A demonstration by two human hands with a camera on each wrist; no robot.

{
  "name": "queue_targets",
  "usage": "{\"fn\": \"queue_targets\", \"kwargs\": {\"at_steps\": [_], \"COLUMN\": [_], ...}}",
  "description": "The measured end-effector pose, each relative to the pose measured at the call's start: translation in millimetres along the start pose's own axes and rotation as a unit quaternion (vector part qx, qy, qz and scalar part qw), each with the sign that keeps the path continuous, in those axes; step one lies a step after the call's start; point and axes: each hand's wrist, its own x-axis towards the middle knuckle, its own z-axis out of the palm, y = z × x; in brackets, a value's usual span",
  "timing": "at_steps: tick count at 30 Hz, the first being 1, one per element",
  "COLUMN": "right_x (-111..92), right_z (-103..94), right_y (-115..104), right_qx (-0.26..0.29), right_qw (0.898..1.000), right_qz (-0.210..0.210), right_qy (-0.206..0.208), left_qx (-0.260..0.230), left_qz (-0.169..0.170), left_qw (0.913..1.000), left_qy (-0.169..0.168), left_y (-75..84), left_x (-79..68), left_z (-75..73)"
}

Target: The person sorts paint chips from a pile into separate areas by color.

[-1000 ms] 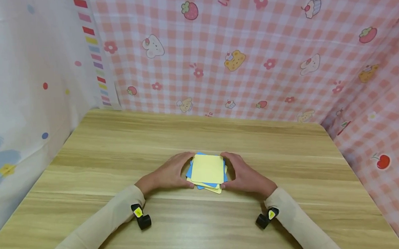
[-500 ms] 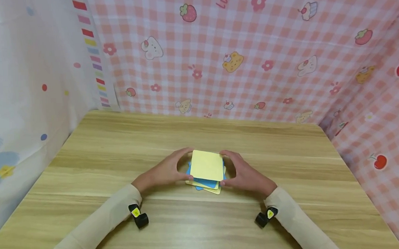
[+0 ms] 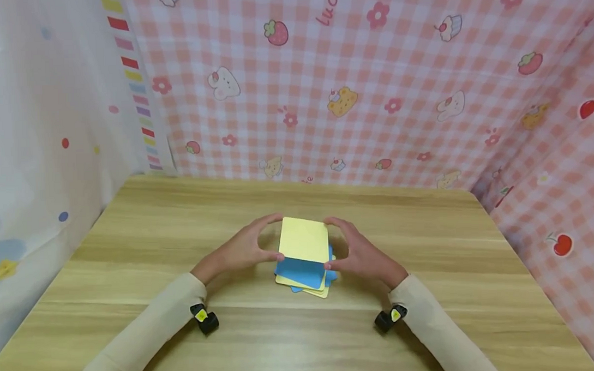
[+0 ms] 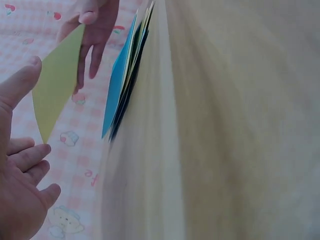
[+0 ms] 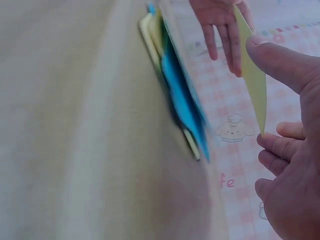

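I've a gap betw. yellow card [image 3: 304, 239] & card pile [image 3: 300, 275] below; L hand [image 3: 240, 246] & R hand [image 3: 364, 257] block its sides. Can pass over near table [image 3: 297, 344] betw. wrist cams [image 3: 210, 323]; curtain [image 3: 305, 136] blocks far edge.

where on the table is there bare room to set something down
Bare table lies between the sleeves, nearer than the stack; beyond the stack, up to the pink cloth; and outside each sleeve. Crowded: the middle, where the left hand and right hand hold the yellow card above the stack.
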Motion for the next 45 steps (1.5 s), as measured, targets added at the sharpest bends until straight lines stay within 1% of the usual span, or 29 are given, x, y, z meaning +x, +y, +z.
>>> {"fn": "queue_targets", "kwargs": {"at_steps": [4, 10, 15, 20, 22, 26, 33, 37, 45], "right_x": [4.6, 14.3, 21.8, 28.1, 30.6, 35.4, 43.3, 49.0, 61.0], "right_z": [-4.8, -14.9, -19.2, -22.5, -23.5, -25.2, -28.2, -30.4, -28.9], "right_y": [-4.7, -6.1, -3.8, 1.8, 2.4, 3.2, 6.0, 6.7, 12.6], "right_qx": [-0.005, -0.01, -0.003, 0.002, 0.007, 0.009, 0.01, 0.017, 0.044], "right_qw": [1.0, 0.999, 0.999, 0.999, 0.999, 0.999, 0.999, 0.999, 0.998], "right_qz": [-0.011, -0.024, -0.034, -0.031, -0.028, -0.027, -0.03, -0.035, -0.021], "right_qy": [0.01, 0.019, 0.018, 0.02, 0.02, 0.023, 0.029, 0.036, 0.04], "left_qx": [0.005, 0.005, 0.004, 0.01, 0.007, 0.001, 0.012, 0.014, 0.006], "left_qz": [-0.006, -0.003, 0.0, -0.014, -0.025, -0.033, -0.025, -0.027, -0.022], "left_qw": [0.9999, 0.9998, 0.9997, 0.9996, 0.9994, 0.9992, 0.9995, 0.9993, 0.9994], "left_qy": [0.007, 0.021, 0.026, 0.022, 0.022, 0.023, 0.015, 0.02, 0.025], "left_y": [1.4, 5.7, 5.0, 2.4, 1.5, 1.2, 3.1, 4.8, -3.2], "left_x": [0.8, 11.8, 18.3, 26.6, 29.4, 34.8, 43.5, 48.4, 57.7], "left_z": [-3.6, -11.3, -14.3, -14.0, -14.3, -16.3, -23.0, -27.5, -31.1]}}
